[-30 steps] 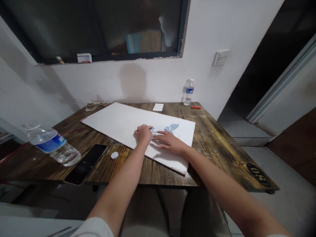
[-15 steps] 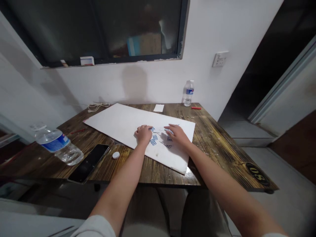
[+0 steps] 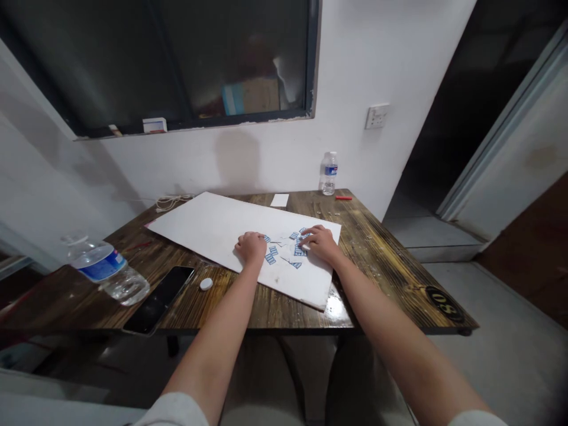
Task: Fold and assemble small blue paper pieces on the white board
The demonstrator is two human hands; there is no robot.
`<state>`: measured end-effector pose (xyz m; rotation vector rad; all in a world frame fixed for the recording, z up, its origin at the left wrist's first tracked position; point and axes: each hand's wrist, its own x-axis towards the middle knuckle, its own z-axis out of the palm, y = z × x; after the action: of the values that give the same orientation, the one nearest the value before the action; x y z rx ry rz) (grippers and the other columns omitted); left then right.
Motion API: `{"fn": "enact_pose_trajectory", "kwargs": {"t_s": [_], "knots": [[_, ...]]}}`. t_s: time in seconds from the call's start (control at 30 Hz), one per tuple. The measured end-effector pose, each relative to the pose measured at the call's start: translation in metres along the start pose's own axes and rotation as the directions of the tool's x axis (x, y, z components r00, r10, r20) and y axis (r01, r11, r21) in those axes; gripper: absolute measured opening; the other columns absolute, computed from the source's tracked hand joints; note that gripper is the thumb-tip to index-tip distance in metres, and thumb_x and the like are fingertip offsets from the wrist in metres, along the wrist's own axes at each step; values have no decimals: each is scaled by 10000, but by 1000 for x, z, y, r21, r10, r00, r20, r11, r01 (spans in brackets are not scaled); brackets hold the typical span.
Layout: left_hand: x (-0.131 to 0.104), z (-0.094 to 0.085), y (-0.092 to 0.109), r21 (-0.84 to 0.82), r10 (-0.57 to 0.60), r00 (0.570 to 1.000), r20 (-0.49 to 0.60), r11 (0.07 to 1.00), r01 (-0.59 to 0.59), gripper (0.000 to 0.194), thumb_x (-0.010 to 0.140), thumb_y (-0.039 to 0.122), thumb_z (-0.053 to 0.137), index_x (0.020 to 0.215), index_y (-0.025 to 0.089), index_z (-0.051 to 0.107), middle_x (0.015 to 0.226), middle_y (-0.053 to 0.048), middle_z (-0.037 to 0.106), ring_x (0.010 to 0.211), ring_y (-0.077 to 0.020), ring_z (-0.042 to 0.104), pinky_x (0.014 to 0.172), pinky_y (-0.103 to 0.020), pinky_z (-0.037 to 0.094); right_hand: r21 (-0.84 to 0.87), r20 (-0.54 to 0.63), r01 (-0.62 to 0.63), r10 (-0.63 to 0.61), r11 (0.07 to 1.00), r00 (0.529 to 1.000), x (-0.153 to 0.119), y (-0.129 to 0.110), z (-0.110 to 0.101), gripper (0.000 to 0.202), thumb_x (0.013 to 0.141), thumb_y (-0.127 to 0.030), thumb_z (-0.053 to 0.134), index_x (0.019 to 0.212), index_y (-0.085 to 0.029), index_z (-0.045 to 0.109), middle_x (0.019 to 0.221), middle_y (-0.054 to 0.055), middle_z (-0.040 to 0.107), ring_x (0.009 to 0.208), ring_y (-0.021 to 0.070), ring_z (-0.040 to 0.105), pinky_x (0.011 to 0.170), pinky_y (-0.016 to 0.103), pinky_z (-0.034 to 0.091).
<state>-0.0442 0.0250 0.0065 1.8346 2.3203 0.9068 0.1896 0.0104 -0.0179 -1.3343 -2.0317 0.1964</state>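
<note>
A large white board point(image 3: 213, 223) lies slantwise on the wooden table. On its right part is a scatter of small flat paper pieces point(image 3: 271, 255) with blue striped or lettered marks, along with thin dark lines too fine to make out. My left hand point(image 3: 251, 247) rests on the board at the left of these pieces, fingers curled in; whether they grip anything is hidden. At the right, my right hand point(image 3: 323, 244) is stretched out palm down, its fingertips touching a cluster of the blue-marked pieces point(image 3: 299, 244).
To the left are a large water bottle point(image 3: 109, 269) lying tilted, a black phone point(image 3: 160, 300) and a white cap point(image 3: 206, 284). Along the back are a cable point(image 3: 171, 203), a white paper square point(image 3: 279, 200), a small bottle point(image 3: 329, 173) and a red pen-like stick point(image 3: 344, 198).
My right hand has drawn a little to the right of the pieces, uncovering more blue-marked ones. My left hand stays beside the pieces, more curled. The camera view has shifted slightly.
</note>
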Motion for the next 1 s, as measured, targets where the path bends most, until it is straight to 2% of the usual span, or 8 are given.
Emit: {"fn": "enact_pose_trajectory", "kwargs": {"t_s": [0.27,0.4,0.47,0.53,0.6,0.63,0.8,1.0], "knots": [[4,-3,-8,-151,-8,999,-41,988,2,265,804,150,512,887,271,732,1143,-57,660,1136,-305,500,959,-482,369,-34,-139,-125,119,992,983,-6,-2,0,311,812,-98,513,877,-247,779,1085,40,714,1062,240,513,899,412,334],[1,-6,-7,-323,285,958,-28,905,-279,329,797,135,496,924,287,758,1250,-8,631,1199,-238,475,1032,-389,376,46,-215,-23,33,999,976,-7,-4,-3,353,775,-51,473,888,-216,764,979,44,733,979,218,558,887,385,368],[-3,-7,-4,-378,553,830,65,784,-493,313,830,184,502,976,293,758,1309,7,615,1232,-221,465,1083,-398,337,56,-248,-19,33,998,968,-8,-5,-6,353,779,-50,459,886,-202,759,934,52,739,935,219,571,872,379,388],[-7,-8,-1,-395,761,616,203,640,-660,282,861,267,526,1032,309,746,1296,5,638,1240,-226,482,1098,-445,313,48,-254,-27,38,998,967,-7,-7,-9,351,788,-54,456,901,-196,756,920,57,744,914,220,578,866,376,402],[-10,-7,1,-391,841,451,299,539,-746,276,883,340,530,1070,322,733,1252,-5,670,1222,-230,519,1088,-470,321,16,-194,-12,15,1000,981,-8,-11,-12,340,795,-61,470,899,-208,759,927,50,748,929,222,581,881,374,406],[-11,-6,1,-388,855,412,314,512,-766,278,896,366,519,1069,323,733,1231,-11,683,1207,-226,539,1077,-465,337,-1,-141,-1,1,1000,990,-10,-13,-13,335,797,-65,480,895,-217,762,937,43,749,946,222,582,892,370,408],[-14,-5,4,-354,870,422,256,490,-796,299,924,433,492,949,302,760,1134,-28,726,1123,-209,610,1015,-404,407,-64,96,15,-9,998,995,-28,-22,-14,337,876,-149,496,1066,-277,743,1126,7,723,1089,204,581,971,352,400],[-28,-13,7,-241,855,438,277,503,-830,269,918,380,506,997,288,745,1143,-32,719,1116,-218,600,987,-370,403,-227,75,-28,46,974,996,-46,-24,-15,321,942,-269,474,1154,-323,708,1289,-12,648,1224,266,501,1000,436,378]]}}
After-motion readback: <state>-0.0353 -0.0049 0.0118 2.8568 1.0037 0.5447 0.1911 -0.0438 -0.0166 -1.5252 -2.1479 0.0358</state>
